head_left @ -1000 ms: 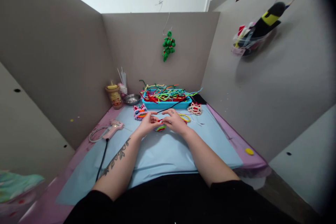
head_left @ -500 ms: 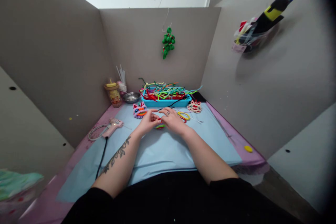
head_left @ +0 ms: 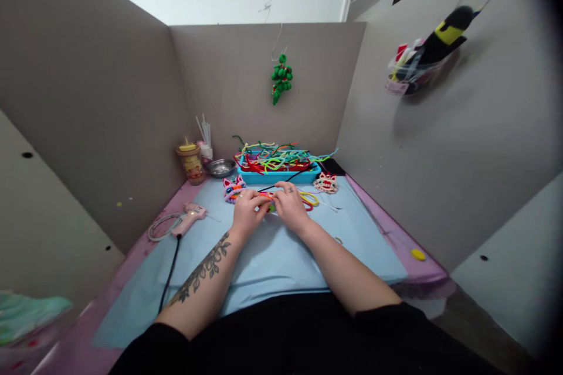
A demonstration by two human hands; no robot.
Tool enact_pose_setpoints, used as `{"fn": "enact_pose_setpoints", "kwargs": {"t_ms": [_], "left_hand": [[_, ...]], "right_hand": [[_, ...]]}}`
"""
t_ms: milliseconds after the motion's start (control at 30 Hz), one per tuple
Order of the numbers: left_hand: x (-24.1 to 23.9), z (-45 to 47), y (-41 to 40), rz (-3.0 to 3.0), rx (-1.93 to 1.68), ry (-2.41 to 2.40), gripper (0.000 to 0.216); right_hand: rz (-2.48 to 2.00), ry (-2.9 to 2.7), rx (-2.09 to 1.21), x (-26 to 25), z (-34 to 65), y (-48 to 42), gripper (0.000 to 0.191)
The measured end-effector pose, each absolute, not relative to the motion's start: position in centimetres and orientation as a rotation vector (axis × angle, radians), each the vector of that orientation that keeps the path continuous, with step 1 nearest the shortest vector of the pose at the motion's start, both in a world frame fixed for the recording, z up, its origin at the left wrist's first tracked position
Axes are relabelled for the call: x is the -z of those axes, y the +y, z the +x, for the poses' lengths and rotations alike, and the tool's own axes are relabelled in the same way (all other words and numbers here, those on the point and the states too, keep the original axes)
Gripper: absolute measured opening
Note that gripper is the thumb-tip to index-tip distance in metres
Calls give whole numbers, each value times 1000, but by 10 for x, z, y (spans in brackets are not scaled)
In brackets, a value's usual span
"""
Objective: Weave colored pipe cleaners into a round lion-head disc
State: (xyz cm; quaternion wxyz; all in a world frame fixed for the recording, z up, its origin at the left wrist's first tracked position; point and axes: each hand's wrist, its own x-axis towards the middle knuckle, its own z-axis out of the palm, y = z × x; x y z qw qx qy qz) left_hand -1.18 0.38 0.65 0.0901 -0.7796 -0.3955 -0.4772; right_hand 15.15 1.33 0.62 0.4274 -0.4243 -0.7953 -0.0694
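Between my hands is a small colourful pipe-cleaner piece (head_left: 271,208) with green and red-orange parts, mostly hidden by the fingers. My left hand (head_left: 248,211) pinches its left side, and my right hand (head_left: 289,207) is closed on its right side. Just beyond my left hand lies a purple and orange pipe-cleaner animal head (head_left: 233,187). A cream and red pipe-cleaner head (head_left: 326,183) rests farther right. Loose yellow and red pipe cleaners (head_left: 310,200) lie beside my right hand. A black pipe cleaner (head_left: 298,174) runs behind the fingers.
At the back stands a blue tray (head_left: 278,177) heaped with pipe cleaners. A metal bowl (head_left: 220,168) and a lidded cup (head_left: 191,163) are left of it. The pink glue gun (head_left: 190,220) trails a black cord. A yellow disc (head_left: 417,254) lies at right.
My fingers have closed in around the colourful piece, and it has turned so more red-orange shows on top. The view has tilted slightly upward.
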Motion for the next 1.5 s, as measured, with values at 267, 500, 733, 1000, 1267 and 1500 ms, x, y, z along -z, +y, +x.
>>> {"fn": "enact_pose_setpoints", "kwargs": {"t_ms": [267,500,733,1000,1267,1500], "left_hand": [[-9,-9,-1,-2301,1283,-1318,18],[-8,-4,0,-2352,1372,-1368,17],[-3,3,2,-2450,1529,-1512,16],[-4,11,-2,-2697,1628,-1442,19],[-9,-12,10,-2450,1842,-1532,37],[-11,-14,11,-2898,2008,-1721,55]], "right_hand": [[-1089,-1943,118,0,145,14,17],[-1148,-1912,87,2,141,16,18],[-1138,-1869,80,6,141,20,18],[-1227,-1765,61,4,141,22,17],[-1065,-1945,49,-1,148,19,18],[-914,-2046,105,-2,153,19,16]]}}
